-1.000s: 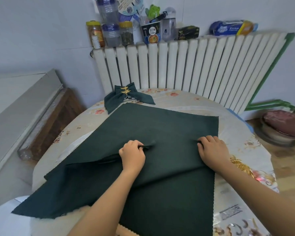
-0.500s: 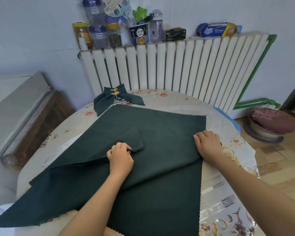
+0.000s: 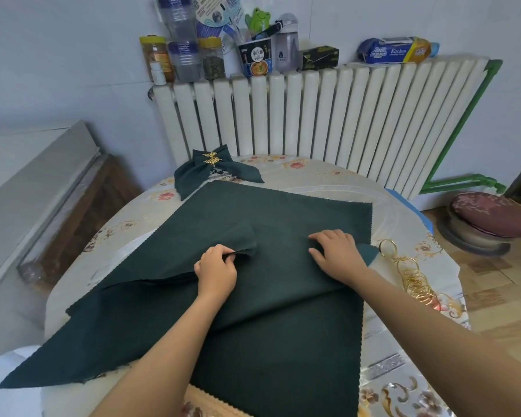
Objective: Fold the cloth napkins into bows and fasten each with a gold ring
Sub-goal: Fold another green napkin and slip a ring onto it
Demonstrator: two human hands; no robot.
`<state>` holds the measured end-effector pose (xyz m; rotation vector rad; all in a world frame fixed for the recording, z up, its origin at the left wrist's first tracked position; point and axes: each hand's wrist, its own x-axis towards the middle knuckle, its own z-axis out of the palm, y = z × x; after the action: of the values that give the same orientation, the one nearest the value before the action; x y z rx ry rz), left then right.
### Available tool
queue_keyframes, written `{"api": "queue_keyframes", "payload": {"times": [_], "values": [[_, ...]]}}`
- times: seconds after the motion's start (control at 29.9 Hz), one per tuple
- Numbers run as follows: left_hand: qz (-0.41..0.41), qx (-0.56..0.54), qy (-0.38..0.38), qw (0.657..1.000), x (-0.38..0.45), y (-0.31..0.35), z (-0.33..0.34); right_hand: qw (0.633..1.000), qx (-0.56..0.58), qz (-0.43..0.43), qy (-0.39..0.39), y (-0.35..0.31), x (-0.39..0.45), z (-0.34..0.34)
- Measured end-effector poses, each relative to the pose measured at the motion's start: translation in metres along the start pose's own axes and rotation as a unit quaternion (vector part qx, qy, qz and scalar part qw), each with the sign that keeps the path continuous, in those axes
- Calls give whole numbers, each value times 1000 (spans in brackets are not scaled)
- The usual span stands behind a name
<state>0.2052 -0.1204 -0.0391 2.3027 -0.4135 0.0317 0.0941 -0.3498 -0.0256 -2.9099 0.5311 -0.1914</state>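
Napkin corners newly beneath hands

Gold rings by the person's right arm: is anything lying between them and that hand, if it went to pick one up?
Nothing visible does. The gold rings lie bare on the table, just right of the napkin. The right hand rests on the napkin; only a turned-up cloth corner lies between.

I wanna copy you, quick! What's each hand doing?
Left hand: pinching a fold of the green napkin.
Right hand: open, pressing the napkin flat.
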Motion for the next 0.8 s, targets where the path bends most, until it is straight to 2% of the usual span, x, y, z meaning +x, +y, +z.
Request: {"api": "queue_keyframes", "payload": {"times": [0.17, 0.33, 0.53, 0.8], "values": [[0, -44, 5, 999, 2, 2, -14, 998, 14, 48, -27, -9, 10, 2], [-8, -43, 46, 998, 44, 7, -48, 995, 16, 98, -24, -18, 26, 2], [-51, -11, 76, 996, 105, 7, -66, 995, 62, 74, -38, -43, 61, 7], [-148, -62, 37, 986, 150, -16, -55, 992, 119, 25, -36, -86, 116, 28]]}}
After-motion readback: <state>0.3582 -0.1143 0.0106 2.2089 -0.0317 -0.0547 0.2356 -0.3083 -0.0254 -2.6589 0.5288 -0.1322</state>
